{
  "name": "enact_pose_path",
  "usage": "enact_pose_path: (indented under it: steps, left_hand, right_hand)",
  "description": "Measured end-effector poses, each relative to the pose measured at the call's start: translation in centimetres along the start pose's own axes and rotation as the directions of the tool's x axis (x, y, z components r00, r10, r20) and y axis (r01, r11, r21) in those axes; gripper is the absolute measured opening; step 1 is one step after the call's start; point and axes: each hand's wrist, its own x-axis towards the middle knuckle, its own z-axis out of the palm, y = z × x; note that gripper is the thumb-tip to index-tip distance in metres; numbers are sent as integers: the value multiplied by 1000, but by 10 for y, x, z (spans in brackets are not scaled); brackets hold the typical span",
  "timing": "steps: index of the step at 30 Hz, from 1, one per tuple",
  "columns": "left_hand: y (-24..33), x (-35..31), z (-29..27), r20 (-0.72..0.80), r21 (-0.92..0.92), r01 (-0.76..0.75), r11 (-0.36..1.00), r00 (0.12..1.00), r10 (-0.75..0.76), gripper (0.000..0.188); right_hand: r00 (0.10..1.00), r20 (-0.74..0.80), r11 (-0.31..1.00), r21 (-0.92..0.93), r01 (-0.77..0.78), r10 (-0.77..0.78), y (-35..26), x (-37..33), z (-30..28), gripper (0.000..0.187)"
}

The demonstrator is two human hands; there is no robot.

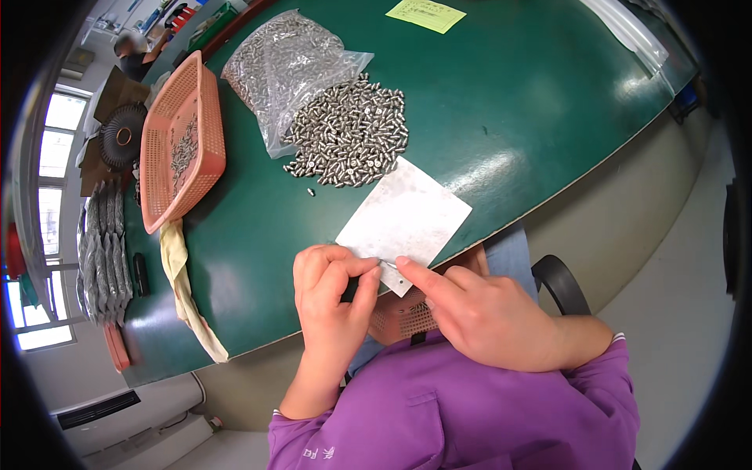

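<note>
Over the near corner of a white sheet [411, 207], my left hand [333, 294] pinches a small thin silver metal part [383, 261] between thumb and forefinger. My right hand [489, 317] comes in from the other side, its forefinger reaching to the part's other end and its remaining fingers curled under. Whether the right hand grips anything is hidden. A tiny dark piece [402, 282] rests on the sheet just below the fingertips. Beyond the sheet lies a heap of small silver bullet-shaped metal parts [352, 133], with a single loose one [311, 192] beside it.
A clear plastic bag [274, 59] full of such parts lies behind the heap. Left of it, a pink basket [211, 141] stands tilted near a yellowish cloth strip [178, 266]. Another pink basket [384, 327] sits below the table edge. A yellow paper [427, 14] lies far off.
</note>
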Motion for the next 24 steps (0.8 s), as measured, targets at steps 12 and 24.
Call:
enact_pose_path:
  steps: [12,24]
  left_hand:
    - [-1,4,-4,27,-18,-4,1000,1000,5,18]
    - [-34,53,-28,73,208,-56,976,996,42,20]
  right_hand:
    - [992,105,990,-119,79,-66,-4,8,-9,58]
    - [992,-125,990,136,28,-11,22,-3,-16,52]
